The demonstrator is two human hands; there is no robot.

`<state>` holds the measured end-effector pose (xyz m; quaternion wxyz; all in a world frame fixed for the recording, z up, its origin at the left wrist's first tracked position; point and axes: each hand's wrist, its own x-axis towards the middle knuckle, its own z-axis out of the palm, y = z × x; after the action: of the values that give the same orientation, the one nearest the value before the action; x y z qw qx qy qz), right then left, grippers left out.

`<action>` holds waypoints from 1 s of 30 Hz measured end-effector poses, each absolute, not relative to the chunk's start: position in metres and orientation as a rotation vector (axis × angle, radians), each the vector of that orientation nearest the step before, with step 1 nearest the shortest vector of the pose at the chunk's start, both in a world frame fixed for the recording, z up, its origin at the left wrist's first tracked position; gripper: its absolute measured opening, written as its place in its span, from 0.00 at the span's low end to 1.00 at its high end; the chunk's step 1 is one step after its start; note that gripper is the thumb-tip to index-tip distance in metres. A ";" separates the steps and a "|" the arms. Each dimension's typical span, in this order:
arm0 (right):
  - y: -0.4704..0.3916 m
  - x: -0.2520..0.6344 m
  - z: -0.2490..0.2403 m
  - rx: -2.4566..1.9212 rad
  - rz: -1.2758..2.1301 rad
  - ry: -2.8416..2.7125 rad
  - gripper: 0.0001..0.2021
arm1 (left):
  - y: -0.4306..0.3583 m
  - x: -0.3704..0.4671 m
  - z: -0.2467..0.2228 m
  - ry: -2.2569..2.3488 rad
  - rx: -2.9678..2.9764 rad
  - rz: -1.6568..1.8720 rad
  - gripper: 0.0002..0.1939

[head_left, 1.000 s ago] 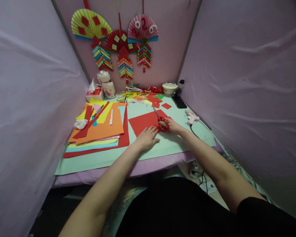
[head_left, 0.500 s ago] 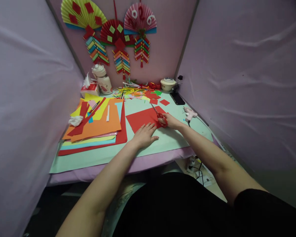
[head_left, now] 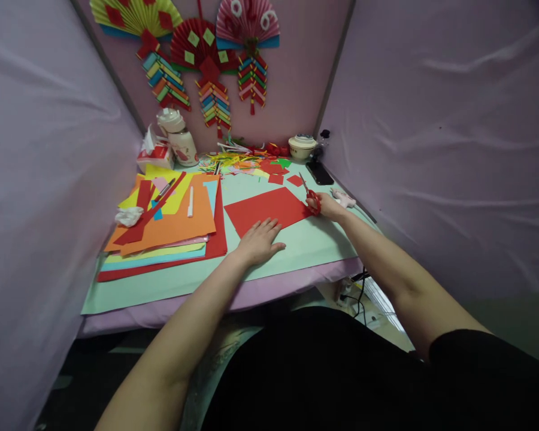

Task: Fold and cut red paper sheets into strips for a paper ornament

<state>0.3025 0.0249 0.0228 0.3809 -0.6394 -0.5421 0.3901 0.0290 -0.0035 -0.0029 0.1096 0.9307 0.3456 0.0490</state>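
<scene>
A sheet of red paper [head_left: 265, 209] lies on the pale green table top [head_left: 161, 286]. My left hand [head_left: 260, 240] rests flat on the sheet's near edge, its fingers spread and nothing in its grasp. At the sheet's right corner, my right hand [head_left: 327, 206] is closed round the red handles of the scissors [head_left: 313, 201]. Their blades point up and away from me, toward a small red paper square [head_left: 295, 180].
Stacked coloured paper [head_left: 184, 218] with a white pen [head_left: 190, 202] and crumpled tissue [head_left: 129, 216] lies at the left. Paper scraps [head_left: 238, 161], a bottle [head_left: 182, 143], a bowl [head_left: 302, 146] and a phone [head_left: 320, 173] stand behind. A glue gun [head_left: 344, 199] is beyond my right hand.
My right hand has moved right with the scissors, from over the red sheet to its right corner. My left hand stays on the sheet. The whole view has shifted slightly.
</scene>
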 end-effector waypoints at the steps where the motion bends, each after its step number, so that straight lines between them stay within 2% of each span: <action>1: 0.025 0.304 0.024 -1.620 0.986 -1.390 0.17 | -0.003 0.029 -0.003 1.014 2.735 0.146 0.34; 7: 0.024 0.298 0.046 -1.483 0.947 -1.450 0.14 | -0.002 0.028 -0.004 0.985 2.730 0.147 0.31; 10: 0.022 0.278 0.054 -1.403 1.044 -1.582 0.12 | -0.002 0.028 -0.004 0.985 2.734 0.144 0.31; 13: 0.016 0.251 0.052 -1.312 1.172 -1.771 0.12 | -0.002 0.029 -0.003 0.988 2.749 0.148 0.30; 17: 0.012 0.236 0.038 -1.320 1.161 -1.828 0.14 | -0.003 0.029 -0.003 0.990 2.748 0.139 0.31; 30: 0.033 0.304 0.014 -1.520 1.023 -1.571 0.14 | -0.005 0.029 0.000 1.006 2.738 0.126 0.31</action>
<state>0.3036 0.0335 0.0139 0.3559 -0.5885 -0.6083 0.3962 0.0290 -0.0046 -0.0005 0.1109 0.9320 0.3425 0.0429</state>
